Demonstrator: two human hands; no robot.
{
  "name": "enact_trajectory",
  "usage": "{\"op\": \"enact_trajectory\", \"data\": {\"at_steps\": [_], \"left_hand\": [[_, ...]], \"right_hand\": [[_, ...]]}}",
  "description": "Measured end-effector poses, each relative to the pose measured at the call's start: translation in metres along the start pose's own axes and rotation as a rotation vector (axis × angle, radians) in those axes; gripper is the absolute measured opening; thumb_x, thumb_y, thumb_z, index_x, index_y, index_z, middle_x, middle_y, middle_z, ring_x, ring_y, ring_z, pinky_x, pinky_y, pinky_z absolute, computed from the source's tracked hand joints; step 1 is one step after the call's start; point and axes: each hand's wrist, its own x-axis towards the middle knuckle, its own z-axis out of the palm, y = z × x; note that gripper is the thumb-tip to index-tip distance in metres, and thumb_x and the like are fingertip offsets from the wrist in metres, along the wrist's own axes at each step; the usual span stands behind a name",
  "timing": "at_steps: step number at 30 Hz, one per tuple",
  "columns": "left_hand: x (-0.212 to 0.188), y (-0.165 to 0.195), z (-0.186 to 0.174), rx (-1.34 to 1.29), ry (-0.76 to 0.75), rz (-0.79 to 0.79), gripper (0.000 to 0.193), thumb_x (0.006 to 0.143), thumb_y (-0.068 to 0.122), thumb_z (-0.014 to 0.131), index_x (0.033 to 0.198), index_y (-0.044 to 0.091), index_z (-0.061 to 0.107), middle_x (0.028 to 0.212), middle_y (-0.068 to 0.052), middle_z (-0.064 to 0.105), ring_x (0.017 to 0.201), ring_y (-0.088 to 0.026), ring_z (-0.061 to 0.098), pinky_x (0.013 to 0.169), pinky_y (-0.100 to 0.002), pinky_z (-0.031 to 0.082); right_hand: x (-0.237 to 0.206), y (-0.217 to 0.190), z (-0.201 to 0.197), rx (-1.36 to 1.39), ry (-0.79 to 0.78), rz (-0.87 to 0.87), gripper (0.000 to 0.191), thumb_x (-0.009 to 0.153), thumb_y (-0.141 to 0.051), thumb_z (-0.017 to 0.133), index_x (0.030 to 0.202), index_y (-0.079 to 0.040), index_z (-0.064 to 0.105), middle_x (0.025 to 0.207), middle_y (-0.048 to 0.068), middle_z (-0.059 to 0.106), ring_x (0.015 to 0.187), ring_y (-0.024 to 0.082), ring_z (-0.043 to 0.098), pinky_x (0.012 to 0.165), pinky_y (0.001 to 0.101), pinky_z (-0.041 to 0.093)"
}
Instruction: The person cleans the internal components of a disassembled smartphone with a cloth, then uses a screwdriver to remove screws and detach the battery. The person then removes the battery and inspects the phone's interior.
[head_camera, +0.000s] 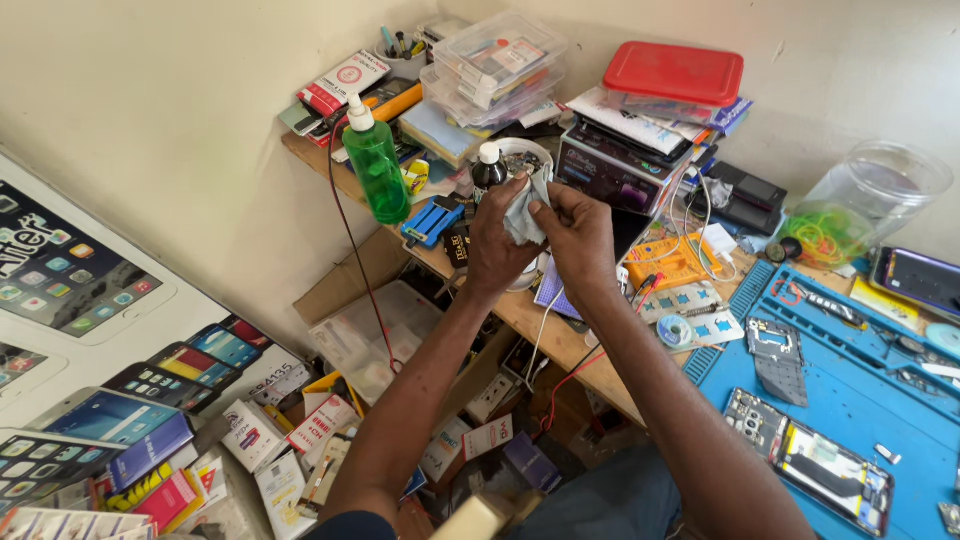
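Note:
Over the left end of the wooden workbench (540, 325), my left hand (497, 240) grips a small dark bottle with a white cap (488, 165). My right hand (580, 235) holds a pale grey cloth (528, 207) bunched against the bottle's side. The two hands touch each other around the cloth. A green squeeze bottle with a white nozzle (375, 160) stands just left of them.
An opened phone (815, 460) and a circuit board part (775, 345) lie on the blue work mat (860, 400) at the right. Stacked clear boxes (495, 65), a red-lidded box (672, 75), a yellow multimeter (672, 262), a clear jar (865, 195) crowd the back. Small boxes litter the floor (250, 440).

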Motion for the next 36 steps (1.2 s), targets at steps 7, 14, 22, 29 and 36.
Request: {"op": "enact_trajectory", "data": {"at_steps": [7, 14, 22, 29, 36], "left_hand": [[-0.003, 0.001, -0.011, 0.133, -0.138, -0.254, 0.076, 0.091, 0.017, 0.081, 0.154, 0.005, 0.039, 0.133, -0.016, 0.059, 0.126, -0.033, 0.061, 0.109, -0.043, 0.049], [-0.082, 0.121, 0.047, -0.390, -0.390, -0.102, 0.038, 0.102, 0.015, 0.065, 0.138, 0.010, 0.054, 0.141, -0.010, 0.058, 0.131, -0.022, 0.055, 0.117, -0.038, 0.043], [-0.093, 0.221, 0.197, -0.442, -1.025, 0.286, 0.058, 0.089, 0.035, 0.077, 0.138, 0.009, 0.060, 0.141, -0.015, 0.056, 0.130, -0.036, 0.050, 0.107, -0.052, 0.042], [-0.115, 0.219, 0.216, -0.415, -1.076, 0.247, 0.047, 0.090, 0.035, 0.077, 0.128, 0.011, 0.067, 0.139, -0.013, 0.057, 0.127, -0.033, 0.053, 0.105, -0.050, 0.044], [-0.109, 0.216, 0.223, -0.442, -1.091, 0.221, 0.049, 0.088, 0.036, 0.077, 0.127, 0.009, 0.067, 0.137, -0.014, 0.057, 0.127, -0.033, 0.053, 0.106, -0.049, 0.044]], "right_hand": [[-0.063, 0.022, -0.028, 0.212, 0.087, -0.037, 0.011, 0.100, -0.001, 0.071, 0.104, 0.008, 0.068, 0.091, 0.000, 0.067, 0.081, 0.008, 0.059, 0.075, 0.0277, 0.050], [-0.321, 0.001, -0.181, -0.270, 0.560, 0.173, 0.032, 0.083, -0.002, 0.056, 0.110, -0.003, 0.073, 0.101, -0.002, 0.069, 0.092, 0.008, 0.064, 0.079, 0.0252, 0.054], [-0.365, -0.074, -0.272, -1.176, 0.626, 0.124, 0.026, 0.090, 0.004, 0.064, 0.114, 0.002, 0.073, 0.106, 0.012, 0.070, 0.093, 0.022, 0.070, 0.078, 0.0337, 0.054], [-0.350, -0.056, -0.272, -1.263, 0.529, 0.298, 0.017, 0.092, -0.007, 0.075, 0.109, -0.004, 0.077, 0.098, 0.014, 0.072, 0.084, 0.028, 0.070, 0.072, 0.0386, 0.053], [-0.318, -0.066, -0.289, -1.143, 0.504, 0.480, 0.015, 0.088, -0.006, 0.074, 0.103, -0.003, 0.075, 0.091, 0.013, 0.072, 0.077, 0.026, 0.071, 0.066, 0.0382, 0.054]]}}
